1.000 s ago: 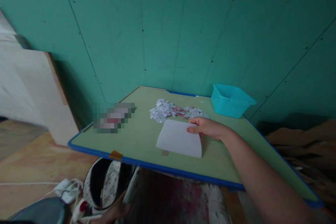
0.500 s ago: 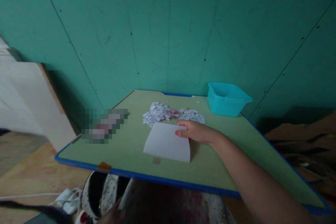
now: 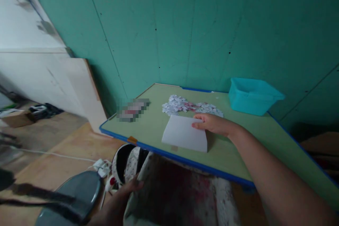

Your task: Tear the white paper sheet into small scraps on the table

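Green tabletop (image 3: 149, 123) beneath, white paper (image 3: 182, 133) extends leftward from the pinching right hand (image 3: 213, 124); whether the left hand (image 3: 127, 191) grips is unclear.

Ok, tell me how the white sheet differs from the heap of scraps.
The white sheet is one broad piece; the heap of scraps is many small bits. The right hand grips the sheet, while the heap lies loose on the table. The sheet's visible face looks plain; the heap has pinkish patches. Both are mostly whitish.
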`<act>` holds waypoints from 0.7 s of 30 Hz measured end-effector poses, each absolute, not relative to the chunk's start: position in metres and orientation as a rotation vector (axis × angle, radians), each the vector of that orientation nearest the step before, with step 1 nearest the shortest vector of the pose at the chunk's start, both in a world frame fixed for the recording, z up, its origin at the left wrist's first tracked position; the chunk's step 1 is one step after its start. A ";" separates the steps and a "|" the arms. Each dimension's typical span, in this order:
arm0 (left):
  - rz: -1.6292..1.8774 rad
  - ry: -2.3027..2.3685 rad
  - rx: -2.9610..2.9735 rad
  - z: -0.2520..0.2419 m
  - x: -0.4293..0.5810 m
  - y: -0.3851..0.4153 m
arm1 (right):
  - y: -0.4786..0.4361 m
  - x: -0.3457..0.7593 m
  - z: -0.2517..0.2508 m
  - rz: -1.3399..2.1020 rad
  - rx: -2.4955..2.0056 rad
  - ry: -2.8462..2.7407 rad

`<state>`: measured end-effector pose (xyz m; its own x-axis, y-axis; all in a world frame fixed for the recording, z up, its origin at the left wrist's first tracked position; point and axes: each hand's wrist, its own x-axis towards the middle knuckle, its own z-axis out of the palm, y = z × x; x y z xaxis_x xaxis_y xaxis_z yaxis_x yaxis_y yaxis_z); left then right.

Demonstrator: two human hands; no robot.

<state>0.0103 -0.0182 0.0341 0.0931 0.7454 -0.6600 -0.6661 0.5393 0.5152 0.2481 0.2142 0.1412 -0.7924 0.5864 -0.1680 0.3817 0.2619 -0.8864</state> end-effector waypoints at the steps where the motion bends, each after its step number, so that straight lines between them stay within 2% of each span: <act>1: 1.013 1.028 0.084 0.043 0.016 -0.024 | 0.214 0.248 0.141 1.543 -0.907 -2.340; 6: 1.092 0.985 0.207 0.068 0.032 -0.034 | 0.213 0.249 0.140 1.425 -0.902 -2.383; 21: 1.100 1.027 0.175 0.070 0.032 -0.032 | 0.210 0.251 0.139 1.319 -0.890 -2.450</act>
<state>0.0317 -0.0318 0.0704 0.0682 0.7988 -0.5977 -0.6511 0.4896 0.5801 0.2507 0.2103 0.1390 -0.7924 0.6035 -0.0884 0.4062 0.4140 -0.8146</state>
